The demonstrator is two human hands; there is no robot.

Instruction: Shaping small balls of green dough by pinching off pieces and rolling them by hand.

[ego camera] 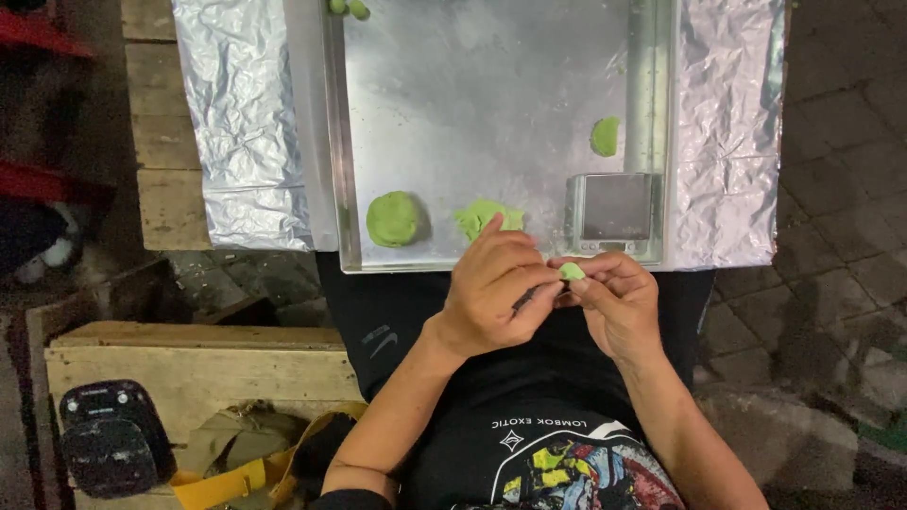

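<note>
Pinching a small green dough piece (571, 272) between both sets of fingertips, just below the near edge of the metal tray (472, 85). Left hand (491, 293) curled over, thumb + forefinger closed on the piece; right hand (614, 297) nipping its far side. Looks soft, light, prob. tacky (dents easily), so best taken at the edges w/ light pressure. Round green dough ball (393, 218) and flattened lump (484, 217) sit on tray, near small digital scale (615, 212).
</note>
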